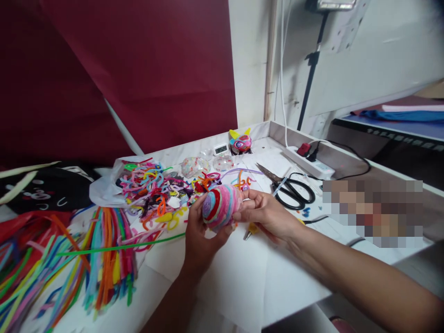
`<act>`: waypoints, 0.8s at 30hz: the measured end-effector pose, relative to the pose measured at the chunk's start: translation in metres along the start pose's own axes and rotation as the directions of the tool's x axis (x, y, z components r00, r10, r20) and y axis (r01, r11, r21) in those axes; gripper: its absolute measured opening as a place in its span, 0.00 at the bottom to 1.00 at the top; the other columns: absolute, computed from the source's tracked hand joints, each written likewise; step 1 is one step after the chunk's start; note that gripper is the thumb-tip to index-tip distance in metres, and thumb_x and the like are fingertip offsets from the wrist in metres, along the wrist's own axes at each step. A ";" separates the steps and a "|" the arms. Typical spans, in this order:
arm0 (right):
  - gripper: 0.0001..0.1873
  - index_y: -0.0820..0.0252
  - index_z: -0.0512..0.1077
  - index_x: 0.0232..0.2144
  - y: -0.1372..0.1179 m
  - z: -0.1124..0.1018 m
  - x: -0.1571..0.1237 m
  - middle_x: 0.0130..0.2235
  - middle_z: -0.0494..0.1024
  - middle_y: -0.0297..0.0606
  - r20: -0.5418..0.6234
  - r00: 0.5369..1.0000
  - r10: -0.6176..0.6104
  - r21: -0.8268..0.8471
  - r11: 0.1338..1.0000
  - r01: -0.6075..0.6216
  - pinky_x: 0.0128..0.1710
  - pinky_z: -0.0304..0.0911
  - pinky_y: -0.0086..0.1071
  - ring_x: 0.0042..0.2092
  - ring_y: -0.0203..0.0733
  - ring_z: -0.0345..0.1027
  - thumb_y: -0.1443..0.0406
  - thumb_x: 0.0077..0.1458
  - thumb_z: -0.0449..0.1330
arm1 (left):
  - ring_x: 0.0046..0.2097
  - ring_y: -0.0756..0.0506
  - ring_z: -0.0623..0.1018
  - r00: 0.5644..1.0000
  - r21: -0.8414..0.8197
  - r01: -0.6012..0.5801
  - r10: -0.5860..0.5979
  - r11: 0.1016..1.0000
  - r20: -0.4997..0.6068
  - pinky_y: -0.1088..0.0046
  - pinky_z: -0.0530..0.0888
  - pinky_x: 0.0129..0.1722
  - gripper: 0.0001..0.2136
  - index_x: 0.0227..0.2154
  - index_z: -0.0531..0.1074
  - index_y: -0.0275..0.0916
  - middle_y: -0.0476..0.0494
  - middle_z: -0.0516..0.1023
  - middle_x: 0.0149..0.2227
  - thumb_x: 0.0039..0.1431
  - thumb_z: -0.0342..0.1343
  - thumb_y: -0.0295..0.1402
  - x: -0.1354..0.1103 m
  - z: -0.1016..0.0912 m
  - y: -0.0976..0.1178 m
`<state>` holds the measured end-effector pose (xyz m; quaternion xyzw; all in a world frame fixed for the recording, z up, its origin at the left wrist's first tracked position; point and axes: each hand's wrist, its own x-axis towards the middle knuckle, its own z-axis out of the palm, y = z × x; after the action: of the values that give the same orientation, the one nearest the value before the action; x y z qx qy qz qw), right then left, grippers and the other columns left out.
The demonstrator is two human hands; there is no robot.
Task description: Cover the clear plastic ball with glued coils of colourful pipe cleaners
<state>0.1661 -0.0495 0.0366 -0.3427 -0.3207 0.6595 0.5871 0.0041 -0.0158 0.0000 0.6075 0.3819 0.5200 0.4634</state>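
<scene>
A ball wound with coloured pipe cleaners [220, 210], in pink, red, blue and purple stripes, is held above the white tabletop. My left hand [197, 226] cups it from the left, thumb underneath. On its right side, the fingers of my right hand [262, 210] close against the ball's edge; whether they also pinch a small strand there I cannot make out. A long green pipe cleaner [128, 247] runs leftward from beside my left hand. Under my right hand a yellow-handled tool [252, 229] with a metal tip lies partly hidden.
Black-handled scissors [289, 189] lie open beyond my right hand. Pipe-cleaner scraps [163, 185] are heaped behind the ball, and long bundles [107, 259] spread at left. A finished-looking horned ball [241, 142], a small digital clock [220, 149] and a power strip [310, 162] stand farther back.
</scene>
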 end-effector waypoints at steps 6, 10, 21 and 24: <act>0.19 0.61 0.71 0.26 0.007 -0.004 0.002 0.21 0.78 0.30 -0.038 0.999 -0.023 0.035 0.999 0.024 0.30 0.67 0.31 0.23 0.35 0.71 0.70 0.29 0.74 | 0.56 0.38 0.73 0.999 0.020 -0.004 0.003 1.000 0.044 0.63 0.74 0.51 0.38 0.57 0.60 0.45 0.37 0.68 0.59 0.42 0.70 0.37 0.002 0.001 -0.004; 0.21 0.61 0.70 0.26 0.013 -0.007 0.003 0.20 0.78 0.29 -0.073 0.997 -0.016 0.045 0.999 0.019 0.29 0.66 0.31 0.22 0.35 0.70 0.71 0.28 0.74 | 0.59 0.37 0.71 0.991 0.028 -0.015 0.012 0.999 0.130 0.62 0.73 0.52 0.39 0.59 0.57 0.46 0.36 0.66 0.61 0.44 0.69 0.39 0.003 0.001 -0.006; 0.22 0.59 0.68 0.28 0.022 -0.012 0.001 0.19 0.77 0.27 -0.050 0.999 -0.013 0.069 0.997 0.017 0.30 0.66 0.31 0.24 0.37 0.73 0.70 0.28 0.74 | 0.54 0.37 0.76 0.986 0.087 0.013 -0.027 0.996 0.164 0.63 0.75 0.49 0.39 0.57 0.61 0.41 0.35 0.72 0.55 0.42 0.71 0.37 0.009 -0.004 -0.001; 0.22 0.59 0.67 0.28 0.023 -0.014 0.000 0.19 0.77 0.26 -0.046 0.999 -0.025 0.065 0.997 0.028 0.31 0.66 0.32 0.24 0.37 0.73 0.70 0.29 0.74 | 0.53 0.38 0.76 0.987 0.100 0.002 -0.018 0.995 0.158 0.63 0.75 0.49 0.39 0.58 0.60 0.41 0.35 0.72 0.55 0.42 0.71 0.36 0.009 -0.005 -0.002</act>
<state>0.1643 -0.0520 0.0097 -0.3336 -0.2902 0.6540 0.6138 0.0007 -0.0063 0.0009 0.6673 0.3726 0.4479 0.4639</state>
